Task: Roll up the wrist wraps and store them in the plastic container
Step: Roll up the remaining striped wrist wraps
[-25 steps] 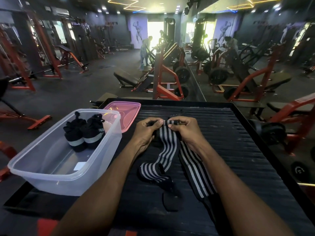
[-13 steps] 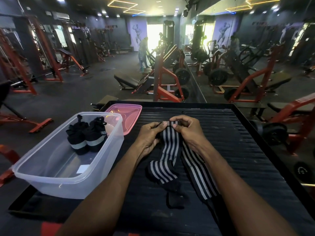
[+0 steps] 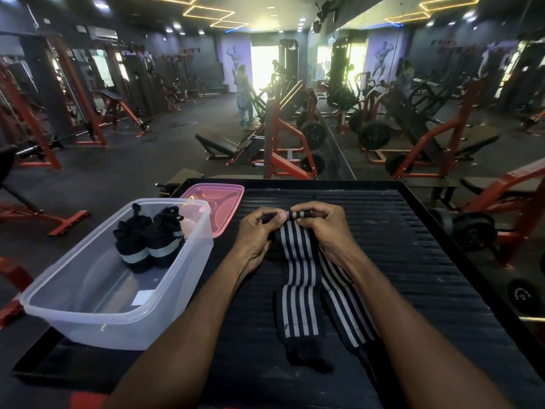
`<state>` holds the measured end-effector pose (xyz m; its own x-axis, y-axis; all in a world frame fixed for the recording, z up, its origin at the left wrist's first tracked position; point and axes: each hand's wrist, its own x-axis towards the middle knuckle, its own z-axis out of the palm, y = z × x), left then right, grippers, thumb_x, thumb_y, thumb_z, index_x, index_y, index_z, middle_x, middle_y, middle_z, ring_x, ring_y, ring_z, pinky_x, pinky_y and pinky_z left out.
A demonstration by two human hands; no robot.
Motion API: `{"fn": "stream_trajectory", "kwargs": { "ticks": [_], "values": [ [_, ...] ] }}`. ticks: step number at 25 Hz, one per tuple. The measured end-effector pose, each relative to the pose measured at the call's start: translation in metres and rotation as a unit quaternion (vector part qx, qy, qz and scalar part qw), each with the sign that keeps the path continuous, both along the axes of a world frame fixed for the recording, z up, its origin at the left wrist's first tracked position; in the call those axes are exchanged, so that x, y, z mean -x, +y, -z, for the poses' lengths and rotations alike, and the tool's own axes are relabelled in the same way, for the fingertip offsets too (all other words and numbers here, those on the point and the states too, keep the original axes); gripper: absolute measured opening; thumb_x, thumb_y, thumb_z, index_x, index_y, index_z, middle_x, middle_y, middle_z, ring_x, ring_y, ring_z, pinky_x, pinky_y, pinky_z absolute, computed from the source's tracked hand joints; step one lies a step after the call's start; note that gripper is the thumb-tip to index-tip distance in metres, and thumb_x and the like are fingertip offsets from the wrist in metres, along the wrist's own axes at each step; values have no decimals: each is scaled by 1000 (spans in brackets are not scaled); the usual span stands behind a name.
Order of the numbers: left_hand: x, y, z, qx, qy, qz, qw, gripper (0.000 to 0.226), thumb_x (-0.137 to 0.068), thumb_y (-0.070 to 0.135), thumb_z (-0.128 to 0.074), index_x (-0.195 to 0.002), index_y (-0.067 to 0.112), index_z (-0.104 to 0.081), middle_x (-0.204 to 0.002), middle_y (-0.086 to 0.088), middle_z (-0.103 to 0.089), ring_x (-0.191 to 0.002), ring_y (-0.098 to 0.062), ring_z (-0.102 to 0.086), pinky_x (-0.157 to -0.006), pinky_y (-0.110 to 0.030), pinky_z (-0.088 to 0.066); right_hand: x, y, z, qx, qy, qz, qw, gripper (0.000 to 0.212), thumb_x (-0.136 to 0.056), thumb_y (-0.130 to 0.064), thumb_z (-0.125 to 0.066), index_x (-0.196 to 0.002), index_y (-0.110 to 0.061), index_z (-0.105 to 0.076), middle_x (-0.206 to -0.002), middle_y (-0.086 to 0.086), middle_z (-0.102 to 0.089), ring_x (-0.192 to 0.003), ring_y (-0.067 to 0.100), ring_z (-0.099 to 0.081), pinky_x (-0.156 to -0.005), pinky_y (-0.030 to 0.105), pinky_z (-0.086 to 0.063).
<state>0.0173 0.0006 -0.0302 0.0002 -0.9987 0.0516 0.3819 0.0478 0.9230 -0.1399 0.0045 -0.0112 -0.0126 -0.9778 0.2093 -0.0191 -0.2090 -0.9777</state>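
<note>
A black wrist wrap with grey stripes (image 3: 298, 290) lies lengthwise on the black ribbed platform (image 3: 413, 261). Its far end is turned into a small tight roll. My left hand (image 3: 256, 231) and my right hand (image 3: 321, 225) both pinch that roll, one at each side. A second striped wrap (image 3: 345, 302) lies flat under my right forearm. The clear plastic container (image 3: 97, 311) stands at the left and holds two rolled black wraps (image 3: 147, 240) at its far end.
A pink lid (image 3: 218, 205) lies behind the container. The platform has a raised black rim (image 3: 448, 246) on the right. Red gym machines, benches and weight plates fill the floor beyond, and a person stands far off near the bright doorway.
The roll at the wrap's far end has grown a little under my fingers. The wrap's loose near end has straightened and slid toward me. Both hands stay at the far end.
</note>
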Motion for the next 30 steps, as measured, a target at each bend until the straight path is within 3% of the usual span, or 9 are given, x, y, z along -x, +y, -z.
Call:
{"fn": "stream_trajectory", "kwargs": {
  "ticks": [5,7,9,12,16,21,24,27,30],
  "values": [
    [-3,-2,-1,8,-56,-19,998,24,-81,-9,-72,-96,9,-73,-103,-11,-71,-107,-27,-66,-101,-42,-52,-2,-3,5,-16,10,0,1000,11,-89,-3,-71,-95,-8,-77,-98,9,-77,-96,17,-72,-94,36,-58],
    [0,-3,-1,-34,-4,-4,999,37,-81,-5,-74,-116,4,-65,-117,-18,-68,-112,-30,-65,-102,-45,-52,-1,-5,7,-7,10,16,1000,13,-88,0,-71,-96,-7,-76,-99,10,-76,-97,20,-72,-94,40,-58],
    [3,-2,2,-95,46,44,993,51,-84,11,-76,-128,-4,-57,-125,-26,-66,-114,-34,-66,-101,-49,-52,-1,-7,8,5,8,30,999,15,-87,1,-70,-96,-10,-76,-99,8,-76,-99,21,-72,-95,41,-58],
    [10,3,1,-133,19,90,987,42,-91,31,-69,-117,-3,-67,-114,-22,-72,-109,-32,-70,-100,-48,-53,0,-9,10,14,15,50,999,16,-87,1,-71,-98,-10,-75,-100,7,-76,-99,20,-72,-96,41,-57],
    [12,4,-6,-91,36,11,995,14,-89,16,-71,-87,2,-72,-98,-22,-75,-91,-29,-73,-95,-45,-56,-1,-6,9,-4,7,28,1000,15,-86,-1,-73,-99,-8,-75,-98,9,-77,-97,21,-73,-94,41,-58],
    [7,4,-7,-57,53,10,997,16,-90,-2,-63,-104,0,-71,-108,-20,-74,-102,-29,-71,-92,-39,-57,-3,-1,3,-22,-21,-5,1000,22,-88,1,-69,-105,-11,-76,-104,6,-76,-101,19,-72,-94,40,-58],
    [8,4,-6,-51,89,48,994,27,-90,2,-65,-115,-8,-65,-115,-24,-70,-105,-32,-69,-95,-41,-57,-2,0,1,-16,-63,2,998,25,-85,10,-68,-102,-6,-76,-104,10,-76,-101,21,-73,-94,39,-58],
    [10,2,-3,-43,80,20,996,24,-87,9,-70,-106,-5,-70,-107,-23,-71,-105,-33,-68,-100,-46,-53,-2,1,0,-8,-58,-12,998,28,-82,14,-67,-95,-8,-77,-102,9,-77,-99,18,-73,-93,37,-59],
    [8,-1,-1,-29,35,-11,999,16,-88,-1,-67,-102,0,-74,-117,-27,-69,-120,-38,-62,-109,-51,-45,-1,-1,1,-23,-62,-15,998,27,-83,11,-67,-94,-11,-78,-104,9,-76,-101,21,-73,-94,39,-58]
  ]
}}
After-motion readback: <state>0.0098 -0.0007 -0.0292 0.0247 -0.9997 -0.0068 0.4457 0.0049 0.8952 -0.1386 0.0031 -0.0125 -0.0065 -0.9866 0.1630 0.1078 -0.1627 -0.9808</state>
